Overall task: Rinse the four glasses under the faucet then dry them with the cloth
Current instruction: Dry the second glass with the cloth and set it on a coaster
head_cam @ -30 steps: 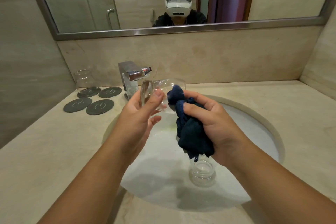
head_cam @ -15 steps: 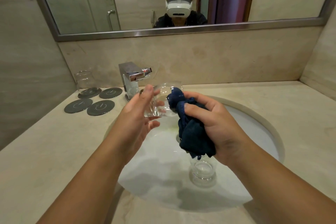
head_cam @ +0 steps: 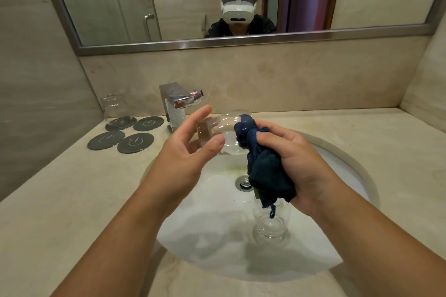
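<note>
Over the white sink (head_cam: 350,166) a clear glass (head_cam: 228,136) lies on its side. My left hand (head_cam: 185,152) holds its base end between thumb and fingers, the forefinger stretched out above it. My right hand (head_cam: 296,164) grips a dark blue cloth (head_cam: 263,166), whose bunched end is pushed into the glass's mouth. A second glass (head_cam: 270,224) stands upright in the basin below the cloth. A third glass (head_cam: 115,107) sits on a coaster at the back left. The chrome faucet (head_cam: 178,103) is just behind my left hand; no water shows.
Four dark round coasters (head_cam: 135,142) lie on the beige counter (head_cam: 60,200) left of the faucet. The drain (head_cam: 243,182) is at the basin's middle. A mirror (head_cam: 241,41) with a metal frame runs along the back wall; side walls close in on both sides.
My left hand has shifted its hold on the glass, the fingers loosening and the forefinger now stretched out. The glass has turned a little. The cloth stays in its mouth.
</note>
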Motion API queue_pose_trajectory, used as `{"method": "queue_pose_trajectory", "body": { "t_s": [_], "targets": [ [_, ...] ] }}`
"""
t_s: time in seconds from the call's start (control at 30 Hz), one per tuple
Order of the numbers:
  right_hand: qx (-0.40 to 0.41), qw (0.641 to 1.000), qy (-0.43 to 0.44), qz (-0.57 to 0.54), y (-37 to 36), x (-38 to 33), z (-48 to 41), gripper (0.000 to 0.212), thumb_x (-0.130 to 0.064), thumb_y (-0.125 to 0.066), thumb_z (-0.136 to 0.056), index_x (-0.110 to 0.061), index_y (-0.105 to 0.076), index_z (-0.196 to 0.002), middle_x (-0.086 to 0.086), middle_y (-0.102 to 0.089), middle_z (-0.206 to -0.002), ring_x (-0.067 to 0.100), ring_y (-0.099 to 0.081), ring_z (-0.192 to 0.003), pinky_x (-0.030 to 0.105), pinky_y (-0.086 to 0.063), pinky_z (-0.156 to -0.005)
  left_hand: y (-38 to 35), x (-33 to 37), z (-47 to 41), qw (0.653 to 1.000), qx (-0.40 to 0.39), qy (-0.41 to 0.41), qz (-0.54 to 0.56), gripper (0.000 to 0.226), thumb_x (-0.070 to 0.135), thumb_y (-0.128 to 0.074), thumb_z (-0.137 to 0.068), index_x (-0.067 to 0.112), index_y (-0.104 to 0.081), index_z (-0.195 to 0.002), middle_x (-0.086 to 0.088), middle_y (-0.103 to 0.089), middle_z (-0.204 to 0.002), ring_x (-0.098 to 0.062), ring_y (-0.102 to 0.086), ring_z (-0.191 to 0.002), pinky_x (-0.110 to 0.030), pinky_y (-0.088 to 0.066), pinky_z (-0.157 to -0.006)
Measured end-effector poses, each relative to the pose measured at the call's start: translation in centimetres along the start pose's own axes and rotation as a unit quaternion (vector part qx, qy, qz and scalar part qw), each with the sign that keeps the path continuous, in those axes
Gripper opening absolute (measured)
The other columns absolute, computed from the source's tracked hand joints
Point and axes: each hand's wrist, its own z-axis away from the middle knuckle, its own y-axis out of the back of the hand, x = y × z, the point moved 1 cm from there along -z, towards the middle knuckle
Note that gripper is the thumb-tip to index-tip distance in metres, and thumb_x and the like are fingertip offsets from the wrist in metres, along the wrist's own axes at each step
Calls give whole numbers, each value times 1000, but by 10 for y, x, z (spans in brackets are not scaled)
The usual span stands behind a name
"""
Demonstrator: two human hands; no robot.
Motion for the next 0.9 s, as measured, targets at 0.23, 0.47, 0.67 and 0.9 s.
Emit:
{"method": "queue_pose_trajectory", "body": {
  "t_s": [0.23,0.47,0.67,0.9],
  "targets": [
    [10,1000,23,14,0,1,-1,24,-7,-62,-99,-18,-82,-104,7,-72,-92,13,-59,-59,21,-50,-55,-2,-3,-1,1000,4,-3,-7,75,48,-83,-79,46,-55,-148,20,-64,-144,-8,-61,-136,-43,-47,-117],
    [22,998,51,35,-2,4,-1,25,-6,-62,-100,-18,-81,-108,4,-75,-91,14,-61,-60,25,-53,-59,-7,5,-2,988,69,102,93,59,61,-60,-86,16,-74,-122,-8,-80,-116,-25,-72,-101,-33,-57,-87],
    [47,996,67,23,1,3,-4,21,-6,-65,-99,-18,-81,-105,6,-74,-91,16,-62,-61,25,-53,-59,-6,3,-2,995,54,68,57,46,55,-69,-79,20,-79,-107,-17,-76,-119,-25,-70,-103,-38,-59,-92],
    [81,993,86,19,8,0,-8,19,-11,-70,-97,-15,-81,-111,12,-79,-109,19,-65,-75,27,-54,-66,-7,3,1,998,49,26,-20,55,47,-89,-78,24,-72,-126,-10,-78,-117,-21,-79,-100,-39,-63,-95]
  ]
}}
